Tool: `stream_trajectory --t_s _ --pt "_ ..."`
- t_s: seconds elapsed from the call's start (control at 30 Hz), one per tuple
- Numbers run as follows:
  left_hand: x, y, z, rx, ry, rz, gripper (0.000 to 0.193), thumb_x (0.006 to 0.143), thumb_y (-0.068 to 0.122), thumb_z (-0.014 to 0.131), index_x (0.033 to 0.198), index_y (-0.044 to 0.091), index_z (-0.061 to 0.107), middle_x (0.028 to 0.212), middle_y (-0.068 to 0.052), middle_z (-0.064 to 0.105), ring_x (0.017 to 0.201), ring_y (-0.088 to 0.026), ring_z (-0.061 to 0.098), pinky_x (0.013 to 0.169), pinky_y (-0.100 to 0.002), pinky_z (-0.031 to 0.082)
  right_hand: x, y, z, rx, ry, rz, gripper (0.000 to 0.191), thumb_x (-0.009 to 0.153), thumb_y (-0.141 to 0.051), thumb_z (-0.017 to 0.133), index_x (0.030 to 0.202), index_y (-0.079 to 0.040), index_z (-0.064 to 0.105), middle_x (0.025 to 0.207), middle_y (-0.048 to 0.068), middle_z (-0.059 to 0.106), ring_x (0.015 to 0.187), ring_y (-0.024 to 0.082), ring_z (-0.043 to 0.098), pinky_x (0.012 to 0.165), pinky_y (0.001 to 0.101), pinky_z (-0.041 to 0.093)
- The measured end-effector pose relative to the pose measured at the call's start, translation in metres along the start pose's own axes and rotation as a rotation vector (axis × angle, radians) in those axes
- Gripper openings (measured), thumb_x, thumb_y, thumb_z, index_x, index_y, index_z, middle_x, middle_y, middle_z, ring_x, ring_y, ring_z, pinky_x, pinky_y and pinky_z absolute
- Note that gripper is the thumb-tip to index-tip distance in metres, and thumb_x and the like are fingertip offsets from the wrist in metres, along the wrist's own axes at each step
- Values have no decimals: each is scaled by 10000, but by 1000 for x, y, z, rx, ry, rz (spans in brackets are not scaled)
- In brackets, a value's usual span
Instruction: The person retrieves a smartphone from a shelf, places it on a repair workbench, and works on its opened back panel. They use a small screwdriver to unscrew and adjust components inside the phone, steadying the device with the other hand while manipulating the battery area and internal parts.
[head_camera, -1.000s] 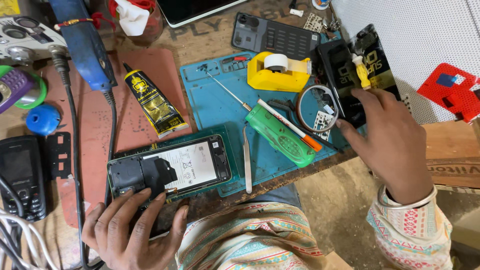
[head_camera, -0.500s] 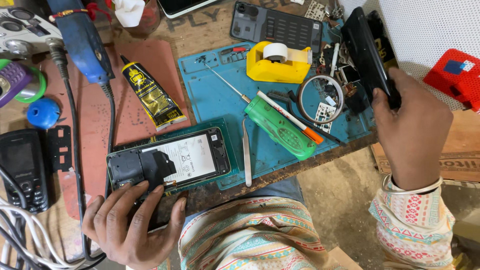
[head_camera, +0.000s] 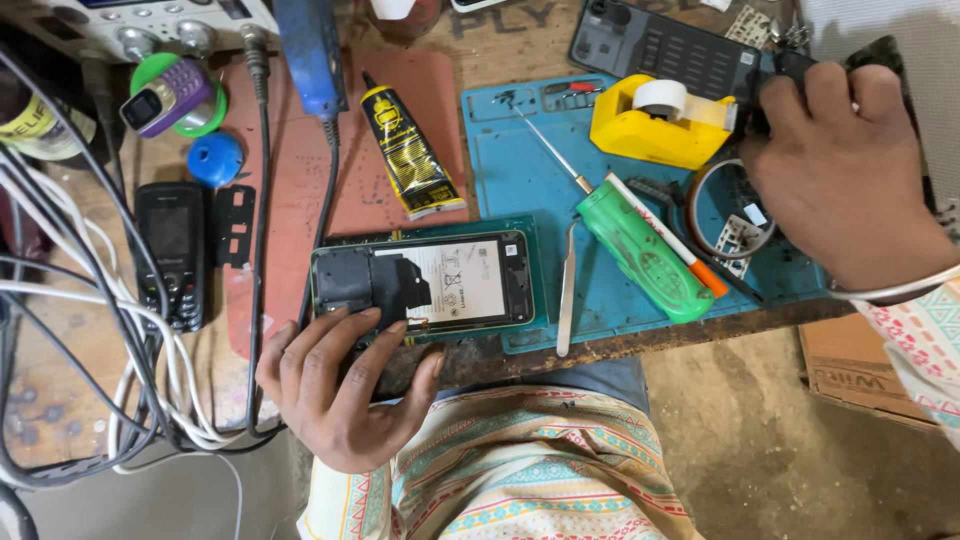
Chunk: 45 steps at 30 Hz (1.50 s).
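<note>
Head view: the left hand (head_camera: 335, 385) lies unclenched, fingertips on the opened phone (head_camera: 425, 283); the right hand (head_camera: 845, 180) grasps a black panel (head_camera: 890, 60) beside the yellow tape dispenser (head_camera: 655, 125).

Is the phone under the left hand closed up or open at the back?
Open: the phone lies with its back cover off, showing the white battery and black inner shield; the left hand steadies its near edge.

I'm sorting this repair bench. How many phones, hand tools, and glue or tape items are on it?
Phones: 3 (opened phone, black keypad phone, purple keypad phone)
Hand tools: 2 (green screwdriver, tweezers)
Glue or tape: 2 (glue tube, yellow tape dispenser)
Total: 7
</note>
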<state>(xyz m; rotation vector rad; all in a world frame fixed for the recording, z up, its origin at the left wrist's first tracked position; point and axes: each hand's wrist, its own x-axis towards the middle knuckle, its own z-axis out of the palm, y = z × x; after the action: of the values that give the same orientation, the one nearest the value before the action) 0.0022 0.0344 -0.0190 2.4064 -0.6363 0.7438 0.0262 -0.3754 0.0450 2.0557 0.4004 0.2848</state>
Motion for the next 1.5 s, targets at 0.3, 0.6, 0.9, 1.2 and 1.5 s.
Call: stream_trajectory --t_s 0.3,0.6,0.9,1.2,1.5 --pt "-2 -6 -1 -39 10 1 322 818 360 885 1039 159 765 1131 -21 691 1126 -249 612 1093 -482 350 -3 11 -11 61 -5 -66 215 881 -290 650 1042 -297 792 898 -130 603 951 116 537 826 296 354" --pt "-6 -6 -5 -64 2 0 320 828 342 881 1055 149 764 1151 -29 689 1149 -259 611 1120 -490 347 6 20 4 121 -21 -177 145 887 -244 652 952 -301 769 904 -159 675 1000 101 575 913 308 396" --pt "-10 -8 -1 -63 -10 16 343 816 353 882 1056 134 773 1160 -35 689 1155 -265 610 1133 -497 338 -6 27 3 109 -48 -110 118 901 -304 652 973 -309 745 865 -180 679 969 65 597 888 266 437" --pt "-15 -10 2 -68 5 41 333 811 338 887 1046 127 782 1149 -51 698 1142 -266 620 1124 -490 341 -3 22 25 319 -196 -80 300 774 -358 660 1043 -405 786 1059 -132 700 1112 131 607 988 329 455" --pt "-17 -8 1 -71 -5 50 322 814 322 881 1045 120 783 1144 -55 699 1137 -271 631 1110 -488 357 -17 25 16 283 -23 -128 331 871 -226 652 1156 -354 758 1006 -154 681 1036 125 590 970 305 449"
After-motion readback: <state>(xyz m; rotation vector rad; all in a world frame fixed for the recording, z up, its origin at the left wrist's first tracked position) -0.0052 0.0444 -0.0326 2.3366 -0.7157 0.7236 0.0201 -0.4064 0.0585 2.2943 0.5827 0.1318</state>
